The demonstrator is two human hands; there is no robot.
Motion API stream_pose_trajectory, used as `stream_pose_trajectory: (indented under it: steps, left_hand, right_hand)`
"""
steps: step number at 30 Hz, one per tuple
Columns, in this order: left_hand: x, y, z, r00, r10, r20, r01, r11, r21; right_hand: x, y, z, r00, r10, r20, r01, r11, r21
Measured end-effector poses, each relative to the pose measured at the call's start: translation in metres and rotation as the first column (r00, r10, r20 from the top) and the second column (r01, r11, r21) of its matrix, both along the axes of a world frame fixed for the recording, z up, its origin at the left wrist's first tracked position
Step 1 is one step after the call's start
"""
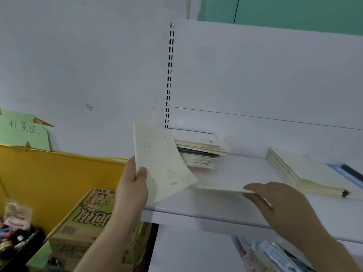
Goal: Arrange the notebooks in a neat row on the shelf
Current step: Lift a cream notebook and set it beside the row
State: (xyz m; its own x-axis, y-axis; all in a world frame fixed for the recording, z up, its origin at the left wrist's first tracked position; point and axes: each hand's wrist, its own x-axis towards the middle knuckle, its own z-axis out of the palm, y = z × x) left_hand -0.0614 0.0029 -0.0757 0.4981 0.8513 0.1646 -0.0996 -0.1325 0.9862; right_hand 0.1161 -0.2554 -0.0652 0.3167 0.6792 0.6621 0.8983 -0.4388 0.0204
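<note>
My left hand [133,185] grips a thin cream notebook [163,163] by its lower left edge and holds it upright and bent over the left end of the white shelf [196,211]. A second thin cream notebook [220,188] is held almost flat just above the shelf, with my right hand [275,203] gripping its right edge. At the back left of the shelf lies an untidy stack of notebooks [200,152]. Further right sits a neat fanned stack of cream notebooks [302,173].
A blue folder with a dark clip [351,173] lies at the shelf's far right. Below the shelf are packaged goods [271,256]. Left of it stand a green cardboard box [88,218], a yellow board [59,173] and a bin of small items [15,228].
</note>
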Motion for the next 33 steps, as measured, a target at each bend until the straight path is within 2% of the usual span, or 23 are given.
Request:
stream_pose_trajectory:
  steps: [4, 7, 10, 12, 14, 17, 19, 22, 25, 27, 28, 30, 31, 33]
  left_hand:
    - [0.003, -0.002, 0.003, 0.999, 0.018, 0.048, -0.018, 1.000, -0.007]
    - [0.008, -0.007, 0.003, 0.998, -0.015, 0.059, 0.015, 1.000, -0.004]
    - [0.015, -0.022, 0.000, 0.989, -0.108, 0.097, 0.111, 0.993, -0.024]
    - [0.020, -0.044, 0.003, 0.971, -0.209, 0.117, 0.215, 0.976, -0.040]
    - [0.026, -0.064, 0.006, 0.923, -0.316, 0.218, 0.350, 0.926, -0.140]
    - [0.030, -0.075, 0.008, 0.874, -0.348, 0.339, 0.440, 0.863, -0.248]
    - [0.030, -0.076, 0.006, 0.865, -0.350, 0.360, 0.448, 0.862, -0.239]
    - [0.033, -0.078, 0.003, 0.883, -0.358, 0.303, 0.406, 0.907, -0.111]
    - [0.041, -0.079, 0.000, 0.907, -0.329, 0.262, 0.352, 0.935, -0.044]
    - [0.046, -0.079, -0.001, 0.897, -0.356, 0.262, 0.378, 0.925, -0.041]
    - [0.048, -0.081, -0.001, 0.884, -0.388, 0.259, 0.409, 0.912, -0.030]
    - [0.056, -0.089, 0.001, 0.865, -0.442, 0.236, 0.452, 0.892, 0.014]
    - [0.062, -0.094, 0.001, 0.868, -0.450, 0.211, 0.451, 0.891, 0.044]
    - [0.081, -0.105, 0.000, 0.894, -0.428, 0.131, 0.420, 0.903, 0.088]
  right_hand:
    - [-0.009, -0.016, 0.018, 0.995, -0.101, 0.014, 0.098, 0.984, 0.150]
    - [-0.021, -0.012, 0.018, 0.981, -0.195, -0.020, 0.192, 0.933, 0.305]
    - [-0.038, 0.015, 0.004, 0.981, -0.178, 0.075, 0.127, 0.885, 0.449]
    - [-0.056, 0.044, -0.013, 0.992, -0.081, 0.096, 0.031, 0.897, 0.442]
    - [-0.076, 0.071, -0.034, 0.996, -0.006, 0.087, -0.026, 0.930, 0.366]
    - [-0.095, 0.090, -0.052, 1.000, -0.003, 0.019, -0.002, 0.954, 0.301]
    - [-0.098, 0.089, -0.051, 0.999, -0.037, -0.011, 0.039, 0.958, 0.283]
    - [-0.101, 0.080, -0.048, 0.999, 0.017, -0.045, -0.006, 0.974, 0.228]
    - [-0.092, 0.061, -0.048, 0.990, 0.042, -0.134, -0.013, 0.978, 0.210]
    - [-0.075, 0.040, -0.041, 0.951, -0.082, -0.298, 0.164, 0.951, 0.261]
    - [-0.066, 0.029, -0.036, 0.897, -0.132, -0.422, 0.261, 0.928, 0.264]
    - [-0.050, 0.007, -0.028, 0.727, -0.119, -0.676, 0.327, 0.926, 0.189]
    - [-0.044, -0.002, -0.022, 0.663, -0.117, -0.739, 0.336, 0.929, 0.154]
    - [-0.034, -0.018, -0.013, 0.636, -0.161, -0.755, 0.388, 0.912, 0.132]
